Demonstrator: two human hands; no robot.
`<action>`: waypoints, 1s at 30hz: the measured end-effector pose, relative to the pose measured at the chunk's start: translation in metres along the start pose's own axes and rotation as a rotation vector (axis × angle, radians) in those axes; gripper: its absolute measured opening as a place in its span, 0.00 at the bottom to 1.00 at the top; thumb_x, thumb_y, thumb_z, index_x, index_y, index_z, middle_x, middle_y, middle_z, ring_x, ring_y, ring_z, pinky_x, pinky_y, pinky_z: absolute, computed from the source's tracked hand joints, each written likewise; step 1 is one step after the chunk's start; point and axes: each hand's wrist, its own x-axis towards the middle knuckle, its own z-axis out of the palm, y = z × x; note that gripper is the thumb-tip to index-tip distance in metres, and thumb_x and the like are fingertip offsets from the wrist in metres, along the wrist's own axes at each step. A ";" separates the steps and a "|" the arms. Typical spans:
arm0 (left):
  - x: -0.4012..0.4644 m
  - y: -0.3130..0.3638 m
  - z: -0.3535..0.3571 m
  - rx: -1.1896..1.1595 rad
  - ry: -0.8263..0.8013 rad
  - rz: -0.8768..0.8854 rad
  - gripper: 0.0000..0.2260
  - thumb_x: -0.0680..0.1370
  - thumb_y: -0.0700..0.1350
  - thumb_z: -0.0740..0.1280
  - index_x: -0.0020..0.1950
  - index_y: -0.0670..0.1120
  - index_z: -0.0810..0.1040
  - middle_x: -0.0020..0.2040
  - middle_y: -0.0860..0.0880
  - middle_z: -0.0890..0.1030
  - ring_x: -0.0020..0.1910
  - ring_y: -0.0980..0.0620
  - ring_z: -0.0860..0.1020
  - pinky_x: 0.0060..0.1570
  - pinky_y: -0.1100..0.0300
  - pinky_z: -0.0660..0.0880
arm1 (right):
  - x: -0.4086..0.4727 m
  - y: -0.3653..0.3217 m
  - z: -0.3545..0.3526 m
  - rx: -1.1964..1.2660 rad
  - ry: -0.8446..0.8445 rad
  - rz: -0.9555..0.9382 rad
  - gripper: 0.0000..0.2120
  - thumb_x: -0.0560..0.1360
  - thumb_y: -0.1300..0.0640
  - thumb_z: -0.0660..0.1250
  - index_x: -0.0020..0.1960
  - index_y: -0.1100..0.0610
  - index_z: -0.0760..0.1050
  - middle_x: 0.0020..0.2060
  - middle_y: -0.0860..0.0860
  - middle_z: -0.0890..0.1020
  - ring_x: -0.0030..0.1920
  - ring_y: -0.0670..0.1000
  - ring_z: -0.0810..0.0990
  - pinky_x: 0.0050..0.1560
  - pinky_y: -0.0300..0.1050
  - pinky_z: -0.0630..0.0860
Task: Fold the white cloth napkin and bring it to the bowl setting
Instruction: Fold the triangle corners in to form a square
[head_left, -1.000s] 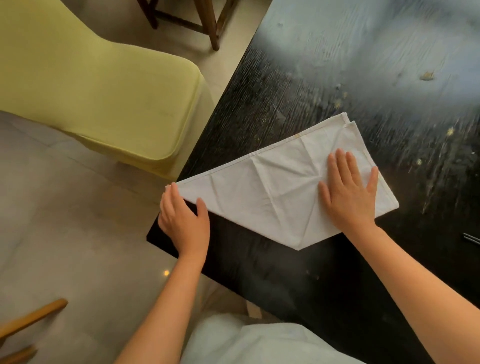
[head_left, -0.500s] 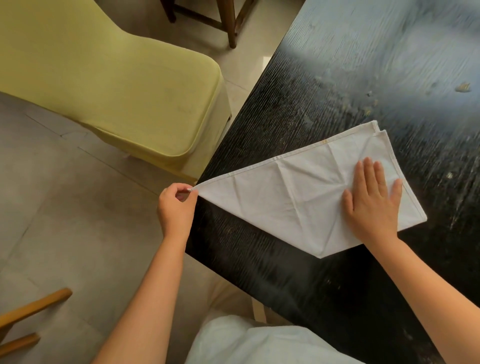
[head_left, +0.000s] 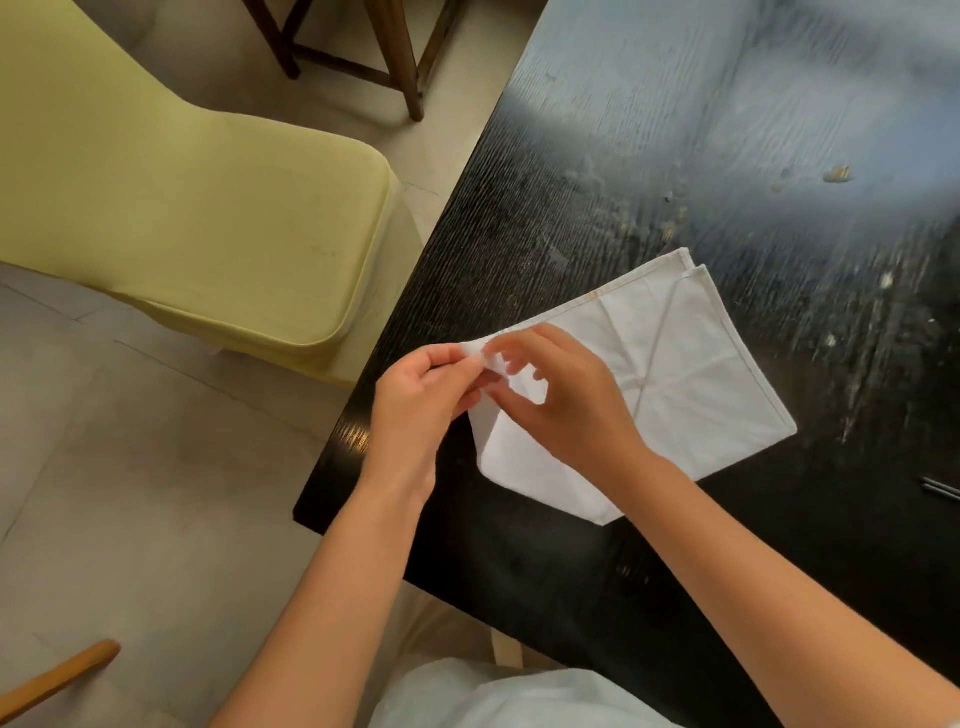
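The white cloth napkin (head_left: 691, 374) lies partly folded on the black wooden table (head_left: 597, 208), near the table's left corner. Its left point is lifted off the table and turned in over the rest of the cloth. My left hand (head_left: 421, 400) pinches that lifted point between thumb and fingers. My right hand (head_left: 566, 400) hovers over the napkin's left part and grips the same corner with its fingertips. The right half of the napkin lies flat, with crease lines showing. No bowl is in view.
A yellow-green upholstered chair (head_left: 182, 208) stands to the left of the table. Dark wooden chair legs (head_left: 405, 57) are at the top. Thin dark sticks (head_left: 940, 488) lie at the right edge. Crumbs and smears dot the tabletop. Tiled floor lies below left.
My left hand has carried the napkin's left point up and to the right, over the cloth. My right hand has lifted from pressing the napkin flat and now grips that corner too.
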 end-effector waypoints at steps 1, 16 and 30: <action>-0.001 0.001 0.004 0.027 -0.055 0.009 0.05 0.76 0.41 0.66 0.50 0.47 0.80 0.47 0.47 0.84 0.51 0.51 0.82 0.52 0.56 0.77 | -0.001 0.003 -0.004 0.015 0.063 0.026 0.08 0.72 0.57 0.71 0.50 0.56 0.78 0.43 0.48 0.80 0.41 0.44 0.77 0.39 0.43 0.78; 0.039 -0.029 0.035 0.869 -0.147 0.830 0.19 0.79 0.48 0.56 0.69 0.43 0.70 0.66 0.47 0.74 0.68 0.54 0.68 0.66 0.60 0.65 | 0.013 0.101 -0.076 0.141 0.165 0.749 0.04 0.73 0.60 0.67 0.43 0.59 0.80 0.36 0.50 0.82 0.31 0.42 0.76 0.37 0.36 0.75; 0.061 -0.101 0.061 1.462 -0.397 0.993 0.24 0.80 0.51 0.51 0.75 0.48 0.57 0.76 0.44 0.59 0.75 0.49 0.52 0.70 0.40 0.48 | 0.046 0.145 -0.085 -0.491 0.140 0.496 0.06 0.73 0.57 0.65 0.43 0.58 0.78 0.44 0.56 0.78 0.49 0.57 0.74 0.49 0.49 0.65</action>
